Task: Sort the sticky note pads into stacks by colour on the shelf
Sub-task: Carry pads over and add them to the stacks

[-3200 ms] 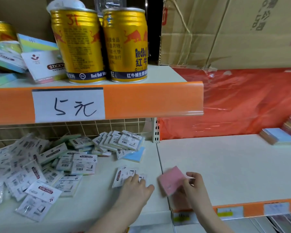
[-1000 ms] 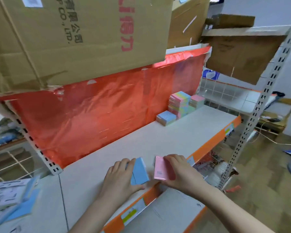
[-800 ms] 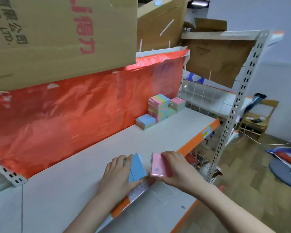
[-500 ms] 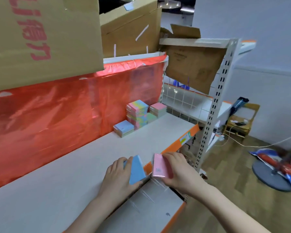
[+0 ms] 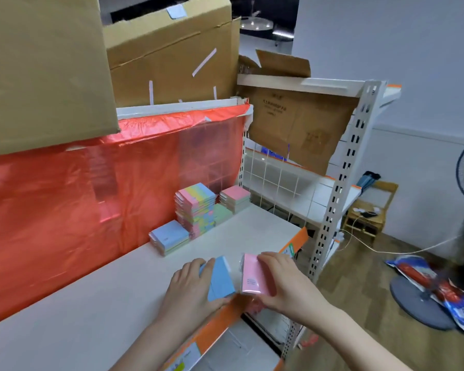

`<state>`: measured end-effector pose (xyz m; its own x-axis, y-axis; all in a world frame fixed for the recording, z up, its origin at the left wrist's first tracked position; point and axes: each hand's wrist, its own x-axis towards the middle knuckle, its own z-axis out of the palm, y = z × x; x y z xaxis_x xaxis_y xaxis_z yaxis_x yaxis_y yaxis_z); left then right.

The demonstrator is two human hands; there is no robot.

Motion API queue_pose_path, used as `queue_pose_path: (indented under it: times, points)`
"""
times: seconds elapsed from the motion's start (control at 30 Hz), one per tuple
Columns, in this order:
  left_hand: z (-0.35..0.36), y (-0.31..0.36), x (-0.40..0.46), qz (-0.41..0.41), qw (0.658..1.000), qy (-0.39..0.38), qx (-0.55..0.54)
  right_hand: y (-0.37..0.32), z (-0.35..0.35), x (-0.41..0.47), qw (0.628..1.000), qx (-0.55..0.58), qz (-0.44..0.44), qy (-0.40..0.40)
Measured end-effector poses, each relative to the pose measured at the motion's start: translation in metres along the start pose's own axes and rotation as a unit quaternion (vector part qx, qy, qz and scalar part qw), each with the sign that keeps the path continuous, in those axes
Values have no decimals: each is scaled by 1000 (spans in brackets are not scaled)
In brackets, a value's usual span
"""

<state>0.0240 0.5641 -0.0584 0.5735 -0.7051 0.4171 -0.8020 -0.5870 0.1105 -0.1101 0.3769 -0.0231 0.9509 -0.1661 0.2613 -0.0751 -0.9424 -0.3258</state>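
Two bare forearms, hands [image 5: 190,287] unadorned, sleeveless

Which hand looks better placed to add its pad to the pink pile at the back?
Probably the right hand: it grips the pink pad, and the pink stack lies on its side.

No print is legible; the cardboard box [image 5: 298,124] print is too blurred.

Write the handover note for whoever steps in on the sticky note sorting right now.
Left hand holds a blue pad; right hand holds a pink pad, both over the shelf's front edge.
Done: at the back stand a blue stack, a tall multicolour stack, a green stack and a pink-topped stack.
Left: put blue on the blue stack, pink on the pink-topped stack.
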Motion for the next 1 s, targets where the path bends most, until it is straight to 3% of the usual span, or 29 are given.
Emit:
queue_pose_path:
  times: [0.33,0.57,0.73,1.0]
  points:
    - [7,-64,63,-44,998,1,35,19,12,115,997,20,-69,11]
    - [2,-109,77,-122,988,-54,83,16,23,160,990,56,-131,4]
    - [6,-126,95,-197,974,-107,44,19,21,192,980,83,-181,13]
    - [25,-132,126,-247,952,-166,78,39,14,238,966,123,-225,26]
